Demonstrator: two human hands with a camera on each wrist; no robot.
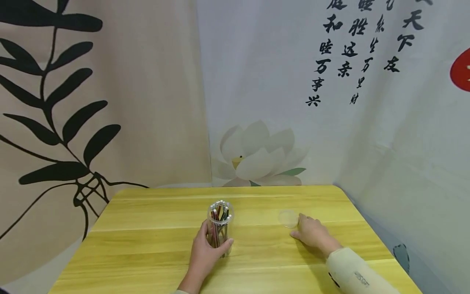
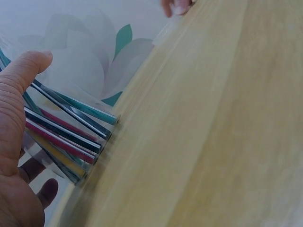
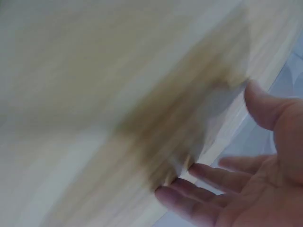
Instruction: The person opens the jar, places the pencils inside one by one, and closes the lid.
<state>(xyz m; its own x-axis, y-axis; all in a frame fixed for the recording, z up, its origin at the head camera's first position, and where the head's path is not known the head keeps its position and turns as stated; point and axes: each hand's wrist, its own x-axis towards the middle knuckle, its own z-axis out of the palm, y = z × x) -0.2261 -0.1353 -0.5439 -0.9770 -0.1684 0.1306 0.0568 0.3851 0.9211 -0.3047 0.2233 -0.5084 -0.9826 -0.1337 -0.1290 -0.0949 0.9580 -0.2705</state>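
Observation:
A clear cylindrical jar [image 1: 220,216] of pencils [image 2: 61,137] stands upright on the table, left of its middle. The pencils are teal, black, red and yellow, and pale tips show at the top. My left hand [image 1: 205,253] grips the jar low on its side, thumb to the right and fingers round the left. A clear round lid [image 1: 288,219] lies flat to the right of the jar. My right hand [image 1: 313,233] is at the lid's right edge, fingertips low at the table. In the right wrist view, the right hand's fingers [image 3: 218,179] and thumb are spread apart.
The yellow wood-grain table [image 1: 147,261] has its far edge against a printed curtain [image 1: 158,102]. Its right edge slants down beside a pale cloth. A long beige sleeve [image 1: 361,273] covers the right forearm.

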